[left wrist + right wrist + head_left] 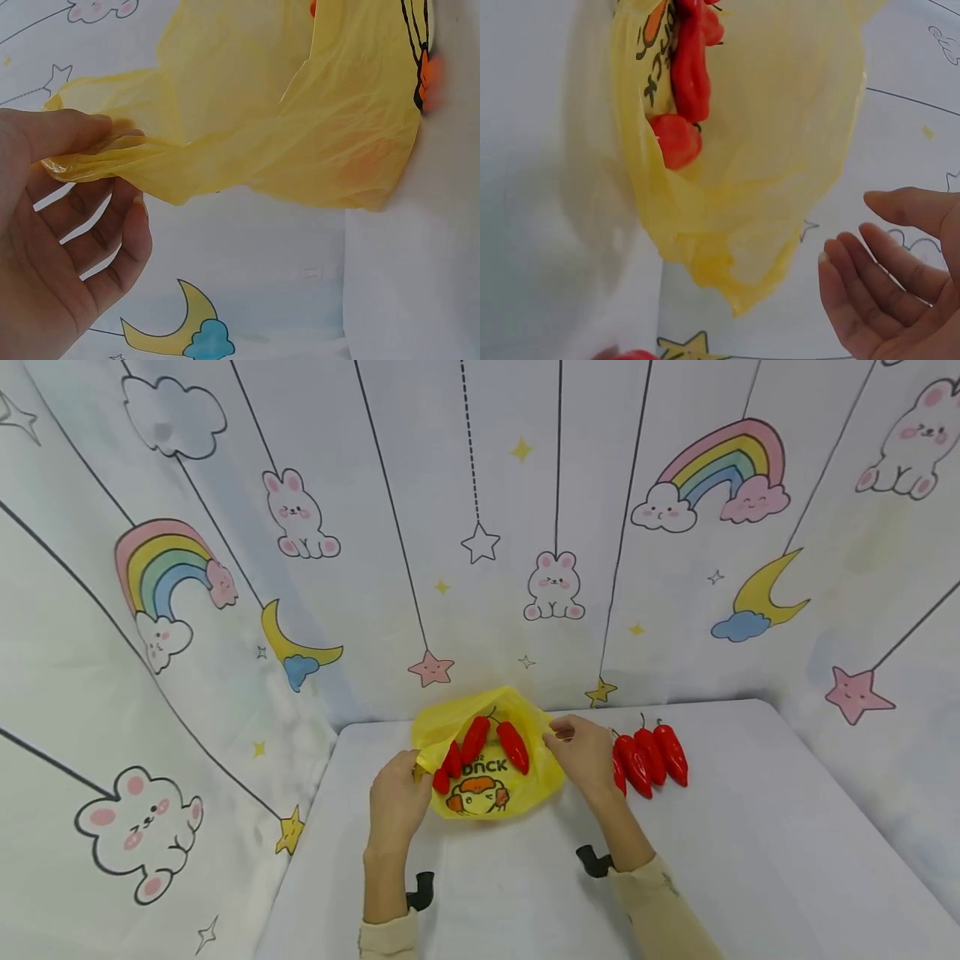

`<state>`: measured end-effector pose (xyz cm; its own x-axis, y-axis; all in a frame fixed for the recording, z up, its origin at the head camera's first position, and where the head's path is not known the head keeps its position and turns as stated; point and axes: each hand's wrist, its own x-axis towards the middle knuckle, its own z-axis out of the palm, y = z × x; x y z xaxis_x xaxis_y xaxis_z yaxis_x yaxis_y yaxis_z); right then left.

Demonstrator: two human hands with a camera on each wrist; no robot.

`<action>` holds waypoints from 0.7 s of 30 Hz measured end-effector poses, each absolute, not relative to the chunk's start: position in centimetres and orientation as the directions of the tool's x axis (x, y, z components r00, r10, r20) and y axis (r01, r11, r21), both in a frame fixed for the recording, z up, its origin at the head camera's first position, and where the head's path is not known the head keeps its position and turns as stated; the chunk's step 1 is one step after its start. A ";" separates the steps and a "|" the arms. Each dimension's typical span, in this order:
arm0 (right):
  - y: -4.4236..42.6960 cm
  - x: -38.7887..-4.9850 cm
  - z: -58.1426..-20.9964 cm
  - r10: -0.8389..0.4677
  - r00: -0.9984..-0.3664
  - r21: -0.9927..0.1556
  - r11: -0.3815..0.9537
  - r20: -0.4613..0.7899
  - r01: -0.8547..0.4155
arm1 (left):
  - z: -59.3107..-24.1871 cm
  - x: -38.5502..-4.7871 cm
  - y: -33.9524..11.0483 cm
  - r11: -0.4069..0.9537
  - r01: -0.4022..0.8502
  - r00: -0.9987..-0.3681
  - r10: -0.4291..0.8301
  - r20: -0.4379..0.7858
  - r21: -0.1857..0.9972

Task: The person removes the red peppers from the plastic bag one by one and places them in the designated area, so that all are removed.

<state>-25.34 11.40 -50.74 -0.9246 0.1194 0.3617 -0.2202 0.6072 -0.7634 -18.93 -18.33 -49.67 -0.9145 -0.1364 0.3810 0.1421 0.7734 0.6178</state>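
A yellow plastic bag (542, 787) with a printed cartoon duck lies with its mouth spread, and several red peppers (513, 748) show inside it. My left hand (400, 795) pinches the bag's left rim between thumb and fingers; the left wrist view shows the gathered film (225, 154) in that grip. At the right side of the mouth is my right hand (587, 756), its fingers loosely bent and thumb held apart. The right wrist view shows this hand (904, 300) with nothing in it, a small gap away from the bag (780, 112).
Several more red peppers (651, 757) lie in a row on the white table (750, 827), just right of my right hand. A patterned cloth backdrop (360, 568) rises behind the table's far edge. Black wrist mounts (595, 861) sit on both arms.
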 end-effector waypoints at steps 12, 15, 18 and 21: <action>9.6 -27.5 -51.1 0.056 -0.949 -0.727 0.657 0.311 -0.200 | -49.4 -18.9 -18.3 0.769 0.159 -0.907 -0.134 0.399 0.619; 9.1 -28.0 -51.2 0.049 -0.957 -0.705 0.687 0.286 -0.175 | -49.3 -18.9 -18.3 0.763 0.154 -0.910 -0.137 0.390 0.627; 8.6 -28.5 -51.2 0.050 -0.965 -0.683 0.716 0.258 -0.146 | -49.3 -18.8 -18.3 0.766 0.153 -0.909 -0.138 0.393 0.624; 8.1 -29.2 -51.0 0.039 -0.976 -0.670 0.733 0.216 -0.119 | -49.5 -18.9 -18.5 0.776 0.158 -0.906 -0.131 0.402 0.610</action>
